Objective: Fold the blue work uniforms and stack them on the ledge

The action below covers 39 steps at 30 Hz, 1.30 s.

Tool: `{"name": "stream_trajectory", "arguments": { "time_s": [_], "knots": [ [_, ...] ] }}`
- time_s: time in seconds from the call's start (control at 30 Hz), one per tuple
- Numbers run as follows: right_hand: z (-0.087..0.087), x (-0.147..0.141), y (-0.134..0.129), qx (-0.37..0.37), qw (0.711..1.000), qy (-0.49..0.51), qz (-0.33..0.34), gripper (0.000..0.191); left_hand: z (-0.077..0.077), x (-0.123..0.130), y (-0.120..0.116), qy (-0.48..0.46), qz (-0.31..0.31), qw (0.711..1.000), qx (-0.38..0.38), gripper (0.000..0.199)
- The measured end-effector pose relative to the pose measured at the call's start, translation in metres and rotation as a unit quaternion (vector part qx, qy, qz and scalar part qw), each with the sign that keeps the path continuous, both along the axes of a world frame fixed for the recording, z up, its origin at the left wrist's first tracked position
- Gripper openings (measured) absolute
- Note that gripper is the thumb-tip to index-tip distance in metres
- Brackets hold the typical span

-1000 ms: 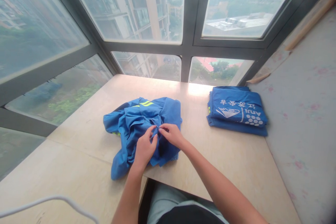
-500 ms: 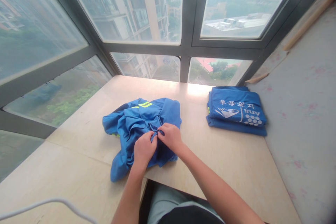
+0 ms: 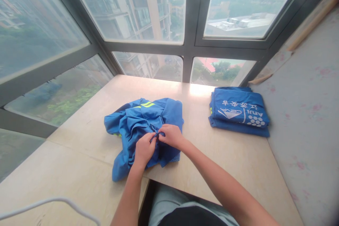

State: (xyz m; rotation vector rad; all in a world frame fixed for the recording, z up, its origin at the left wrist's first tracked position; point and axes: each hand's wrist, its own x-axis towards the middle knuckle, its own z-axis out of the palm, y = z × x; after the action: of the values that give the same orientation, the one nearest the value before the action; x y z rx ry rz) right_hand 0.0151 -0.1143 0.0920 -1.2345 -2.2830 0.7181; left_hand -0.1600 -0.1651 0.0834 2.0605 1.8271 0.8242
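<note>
1. Head view, hands. My left hand (image 3: 144, 148) and right hand (image 3: 171, 135) meet with fingertips nearly touching. Each has thumb and fingers closed on a small pinch of the blue garment (image 3: 137, 122). Whether a button or other fastening sits in the pinch I cannot tell; my fingers cover it.

2. Head view, position. The blue garment lies rumpled on the desk (image 3: 212, 162), directly before me. Most of its bulk is beyond my hands and to their left; a smaller part shows to the right, under and past my right hand.

3. Head view, axis. Crumpled, so no clean long axis; the spread looks widest from left to right. A sleeve-like end (image 3: 119, 170) points toward me at the near left, beside my left forearm. Yellow-green stripes (image 3: 147, 105) show on the far side.

4. Head view, key relation. The pinch falls between my hands, right of the garment's middle. Neither hand is clearly nearer to it: left comes in from the near left, right from the right.

5. Head view, surroundings. A folded blue bundle (image 3: 235, 107) with white print lies well apart to the right, nearer my right hand.
</note>
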Motion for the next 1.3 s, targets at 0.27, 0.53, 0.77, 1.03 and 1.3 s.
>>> {"name": "stream_trajectory", "arguments": {
  "time_s": [0.27, 0.53, 0.77, 1.03, 1.3],
  "knots": [
    [-0.022, -0.009, 0.011, -0.193, 0.957, 0.208, -0.066, 0.015, -0.002, -0.008, -0.006, -0.096, -0.054, 0.992, 0.069, 0.023],
    [-0.047, 0.037, 0.008, -0.091, 0.96, 0.139, -0.225, 0.014, -0.007, -0.093, -0.027, -0.005, 0.01, 0.999, -0.048, 0.031],
    [-0.03, 0.022, -0.011, 0.077, 0.984, -0.033, -0.158, 0.033, 0.02, -0.057, -0.025, 0.159, 0.044, 0.986, 0.009, 0.025],
    [-0.021, -0.038, 0.007, 0.11, 0.989, -0.093, -0.033, 0.021, 0.032, 0.001, 0.015, 0.087, -0.05, 0.987, 0.122, 0.03],
    [-0.033, -0.038, 0.029, -0.037, 0.995, 0.021, -0.091, 0.021, -0.001, -0.009, 0.022, 0.124, 0.026, 0.989, 0.075, 0.031]
  ]
}}
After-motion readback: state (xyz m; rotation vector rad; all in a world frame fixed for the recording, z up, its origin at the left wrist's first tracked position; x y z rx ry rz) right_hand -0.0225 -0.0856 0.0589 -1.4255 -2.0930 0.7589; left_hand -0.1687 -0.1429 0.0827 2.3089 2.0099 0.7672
